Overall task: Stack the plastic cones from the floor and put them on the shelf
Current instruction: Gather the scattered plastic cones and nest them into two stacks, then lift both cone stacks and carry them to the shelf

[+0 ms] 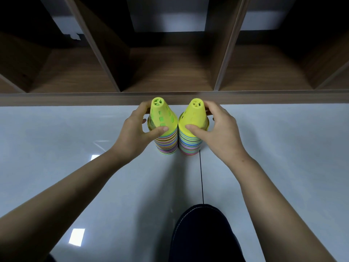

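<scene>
Now my left hand curls round the green-topped cone stack, thumb on its six o'clock flank. My right hand grips the yellow-topped cone stack, which touches the first at its three o'clock. Both stand upright, with the shelf edge at twelve o'clock behind them.

You have no lettering, label, brand or number to read in this view, whether on the left cone stack, the right cone stack, the wooden shelf or the pale floor.
</scene>
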